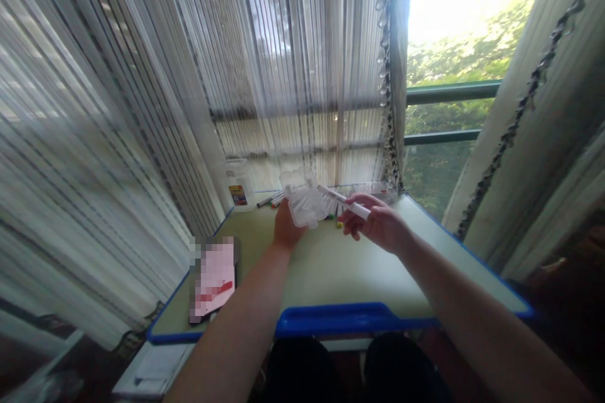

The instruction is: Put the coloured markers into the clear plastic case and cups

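Observation:
My left hand [287,226] is closed on a clear plastic case [306,206], holding it tilted above the far part of the table. The case's lid looks swung up at the back. Between the fingers of my right hand [373,223] is a white marker pen [347,202], its far end close to the case's right side. Several other markers [271,200] lie on the table behind and left of the case. More pens with coloured ends [339,219] show between the case and my right hand, partly covered.
A clear tub with a label [239,192] stands at the table's back left corner. Another clear box [373,188] lies at the back right. A blurred-out pink item [215,277] rests at the left. Blue edging [335,320] borders the pale table [331,277]; curtains [302,75] hang behind.

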The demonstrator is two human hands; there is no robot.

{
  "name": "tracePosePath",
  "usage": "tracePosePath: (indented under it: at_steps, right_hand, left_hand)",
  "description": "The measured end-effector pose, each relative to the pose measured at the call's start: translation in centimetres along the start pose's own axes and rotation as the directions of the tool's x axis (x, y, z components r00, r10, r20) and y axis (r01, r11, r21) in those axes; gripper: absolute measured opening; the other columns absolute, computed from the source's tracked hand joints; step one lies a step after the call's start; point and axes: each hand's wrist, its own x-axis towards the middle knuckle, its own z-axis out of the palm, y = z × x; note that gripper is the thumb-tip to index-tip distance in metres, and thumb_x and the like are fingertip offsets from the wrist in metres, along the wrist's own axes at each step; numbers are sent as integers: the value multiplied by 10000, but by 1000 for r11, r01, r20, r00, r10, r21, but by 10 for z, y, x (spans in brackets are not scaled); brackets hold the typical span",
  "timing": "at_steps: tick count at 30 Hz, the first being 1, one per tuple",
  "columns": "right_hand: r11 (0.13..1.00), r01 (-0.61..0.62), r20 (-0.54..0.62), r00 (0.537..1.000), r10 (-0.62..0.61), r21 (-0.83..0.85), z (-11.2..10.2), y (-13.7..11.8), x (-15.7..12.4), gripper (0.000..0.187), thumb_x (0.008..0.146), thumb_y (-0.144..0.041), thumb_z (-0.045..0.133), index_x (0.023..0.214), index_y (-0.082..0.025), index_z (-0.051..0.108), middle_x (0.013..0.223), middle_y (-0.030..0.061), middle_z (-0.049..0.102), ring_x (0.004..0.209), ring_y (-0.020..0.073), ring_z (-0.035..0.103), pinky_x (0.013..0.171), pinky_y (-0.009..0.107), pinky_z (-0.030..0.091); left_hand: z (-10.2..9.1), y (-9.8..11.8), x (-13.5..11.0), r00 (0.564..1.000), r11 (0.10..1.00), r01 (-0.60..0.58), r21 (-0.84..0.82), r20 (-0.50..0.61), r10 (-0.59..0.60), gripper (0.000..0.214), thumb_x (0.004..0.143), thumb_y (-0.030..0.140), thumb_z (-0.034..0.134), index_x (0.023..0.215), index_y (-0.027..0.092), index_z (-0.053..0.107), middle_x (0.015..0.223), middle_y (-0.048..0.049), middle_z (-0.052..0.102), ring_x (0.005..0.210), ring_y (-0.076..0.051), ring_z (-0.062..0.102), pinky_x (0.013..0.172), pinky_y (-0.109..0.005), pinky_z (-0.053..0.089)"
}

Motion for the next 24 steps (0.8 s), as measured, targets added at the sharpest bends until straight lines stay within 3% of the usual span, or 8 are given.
tracePosePath:
  at_steps: [5, 9, 12, 18, 21, 24]
  right_hand:
    - [1000, -2, -67, 998, 3, 13, 13, 4, 1, 393, 828, -513, 352, 1011, -211, 524, 903, 115, 712, 773, 227, 692, 596, 347, 530]
    - [999, 34, 44, 998, -35, 34, 15, -3, -4, 419, 748, -546, 534, 1014, -222, 503, 922, 116, 717, 808, 255, 694, 641, 381, 536]
    - [1000, 11, 89, 996, -11, -2, 17, -3, -7, 419, 700, -503, 673, 965, -230, 496, 882, 99, 726, 737, 232, 694, 611, 343, 527]
    - [992, 96, 31, 995, -94, -87, 26, 16, -1, 295, 792, -431, 640, 966, -223, 524, 849, 60, 724, 697, 161, 675, 555, 265, 509]
    - [945, 173, -50, 980, -194, -277, 24, 29, 3, 292, 818, -426, 605, 1010, -208, 578, 743, 26, 693, 590, 129, 628, 492, 236, 478]
    - [732, 263, -82, 913, -399, -629, 23, 36, 5, 231, 813, -362, 625, 977, -202, 653, 642, -10, 616, 502, 90, 518, 479, 220, 437]
  left_hand:
    - [1, -3, 0, 997, 990, -82, 114, -5, 83, 451, 664, 175, 670, 1095, 199, 540, 1140, -84, 556, 1120, -319, 499, 993, -419, 366]
    - [1, -10, 1, 995, 979, -100, 178, 21, 98, 517, 649, 192, 690, 1134, 207, 513, 1178, -99, 526, 1142, -328, 479, 997, -440, 363]
    - [-1, -14, 2, 992, 971, -112, 209, -30, 121, 592, 609, 237, 736, 1151, 200, 500, 1159, -115, 523, 1131, -350, 472, 992, -481, 362]
    - [1, -12, 1, 988, 977, -131, 165, -65, 144, 589, 622, 257, 732, 1165, 228, 504, 1154, -96, 538, 1141, -340, 466, 1012, -485, 346]
    - [2, -8, 1, 988, 981, -132, 140, -66, 142, 623, 619, 271, 737, 1188, 232, 489, 1165, -95, 532, 1150, -333, 471, 1021, -473, 347]
    - [3, -6, 1, 988, 982, -135, 130, -57, 143, 667, 613, 294, 749, 1215, 244, 465, 1177, -87, 526, 1154, -327, 481, 1027, -466, 346]
